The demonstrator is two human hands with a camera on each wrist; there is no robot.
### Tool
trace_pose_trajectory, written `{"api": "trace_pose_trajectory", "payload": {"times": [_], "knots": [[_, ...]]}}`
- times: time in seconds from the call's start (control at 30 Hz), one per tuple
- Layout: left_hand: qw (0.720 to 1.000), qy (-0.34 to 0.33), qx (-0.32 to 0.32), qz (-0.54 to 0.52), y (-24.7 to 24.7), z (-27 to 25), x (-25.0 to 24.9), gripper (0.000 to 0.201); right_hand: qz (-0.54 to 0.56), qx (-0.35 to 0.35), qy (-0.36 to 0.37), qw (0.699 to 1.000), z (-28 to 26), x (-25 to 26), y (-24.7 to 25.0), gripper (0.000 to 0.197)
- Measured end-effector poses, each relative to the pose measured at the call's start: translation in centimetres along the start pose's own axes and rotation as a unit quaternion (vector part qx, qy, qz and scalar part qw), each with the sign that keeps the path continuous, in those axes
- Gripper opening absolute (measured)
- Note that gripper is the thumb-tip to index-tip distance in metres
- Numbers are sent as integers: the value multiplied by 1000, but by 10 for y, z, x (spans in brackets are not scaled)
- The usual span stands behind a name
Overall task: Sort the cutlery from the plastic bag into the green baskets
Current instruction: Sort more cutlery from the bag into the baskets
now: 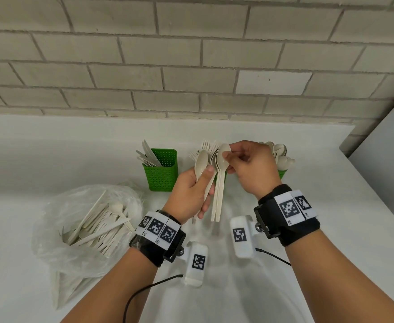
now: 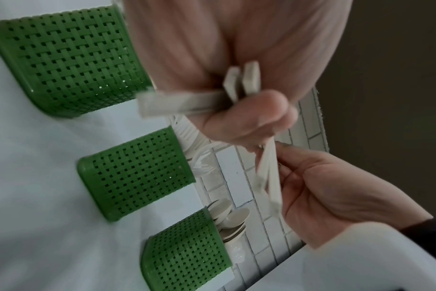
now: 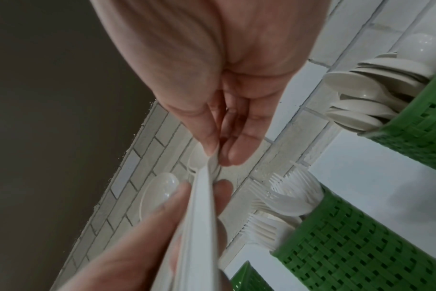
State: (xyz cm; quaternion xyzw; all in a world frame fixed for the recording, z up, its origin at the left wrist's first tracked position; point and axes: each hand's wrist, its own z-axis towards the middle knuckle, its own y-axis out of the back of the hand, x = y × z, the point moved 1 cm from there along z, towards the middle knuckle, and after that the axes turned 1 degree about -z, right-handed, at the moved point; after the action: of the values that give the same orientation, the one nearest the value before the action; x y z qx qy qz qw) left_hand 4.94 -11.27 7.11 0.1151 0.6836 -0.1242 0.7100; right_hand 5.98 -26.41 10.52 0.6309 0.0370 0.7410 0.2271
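Observation:
Above the white counter, my left hand [image 1: 203, 183] grips the handles of a few beige spoons, one bowl [image 1: 202, 162] showing above the thumb. My right hand [image 1: 228, 159] pinches the bowls of a nested spoon stack [image 1: 219, 183], whose handles hang down beside the left palm. Three green baskets stand behind at the wall. The left basket [image 1: 161, 176] holds knives. The middle basket [image 2: 135, 173], holding forks [image 1: 206, 144], is mostly hidden by my hands in the head view. The right basket [image 2: 187, 250] holds spoons [image 1: 281, 155]. The clear plastic bag [image 1: 86, 220] of cutlery lies at the left.
A brick wall [image 1: 191, 66] rises directly behind the baskets. The white counter [image 1: 51, 155] ends at a right edge near a grey panel [image 1: 382, 145]. Cables trail from both wrist cameras over the counter in front of me.

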Motion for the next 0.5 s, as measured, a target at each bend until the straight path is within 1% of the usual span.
{"api": "trace_pose_trajectory", "payload": {"times": [0.1,0.2,0.3,0.4,0.5], "knots": [[1000,8,-23,7,2,2,5,42,4,-17,-5,1000,0,-2,1,5],[999,15,-47,4,3,4,8,39,11,-16,-3,1000,-1,0,2,7],[997,32,-64,11,5,6,7,32,42,-19,5,999,0,2,7,7],[997,19,-56,45,7,6,5,26,49,-6,10,999,1,4,7,3],[996,-15,-32,78,0,2,1,23,0,13,2,1000,1,1,0,4]]}}
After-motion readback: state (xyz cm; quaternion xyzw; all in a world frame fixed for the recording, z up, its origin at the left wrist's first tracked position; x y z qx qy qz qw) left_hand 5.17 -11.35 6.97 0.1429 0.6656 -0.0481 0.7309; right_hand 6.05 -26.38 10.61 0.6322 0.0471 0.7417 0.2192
